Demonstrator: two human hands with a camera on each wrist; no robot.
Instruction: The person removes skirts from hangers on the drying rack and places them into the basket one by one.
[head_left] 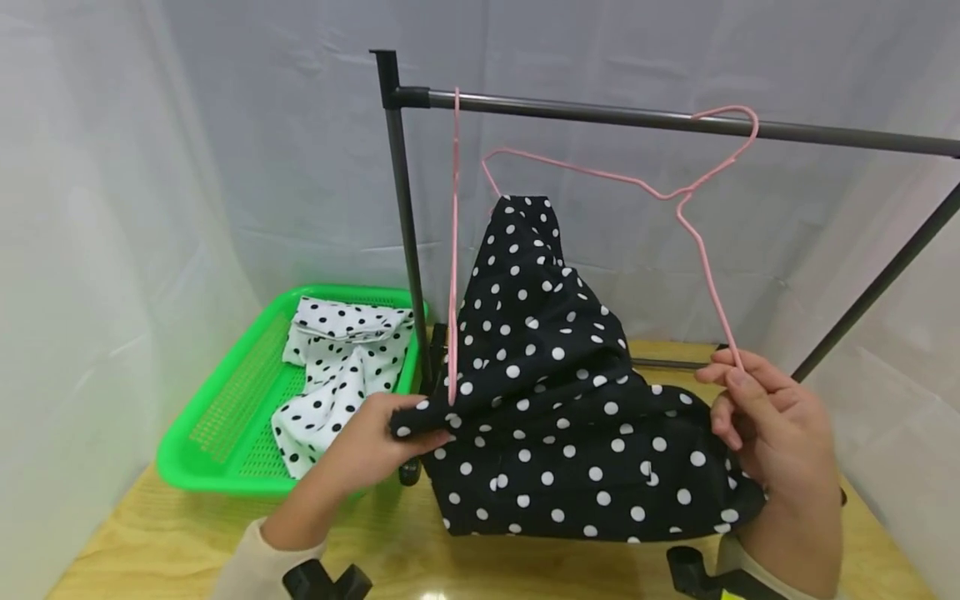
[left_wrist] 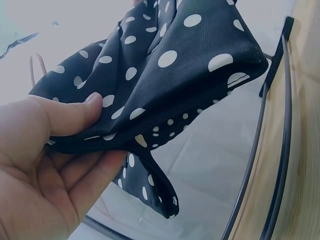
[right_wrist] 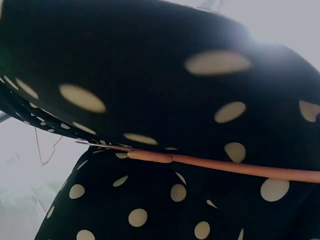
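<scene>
The black dotted cloth (head_left: 570, 400) hangs by one end from a pink hanger (head_left: 675, 196) whose hook sits over the grey rail (head_left: 600, 112); the cloth's peak rides on the hanger's far shoulder, and the rest drapes down toward the wooden table (head_left: 420, 550). Your left hand (head_left: 367, 446) pinches the cloth's lower left corner between thumb and fingers; the left wrist view confirms the thumb (left_wrist: 75, 112) pressed on top of the fold. Your right hand (head_left: 772, 425) holds the near arm of the hanger between thumb and fingertips, with the cloth just beneath it. A second pink hanger (head_left: 453, 250) hangs edge-on from the rail near the upright post (head_left: 405, 217). Left of the post, a green basket (head_left: 225, 417) holds a white dotted cloth (head_left: 337, 367).
</scene>
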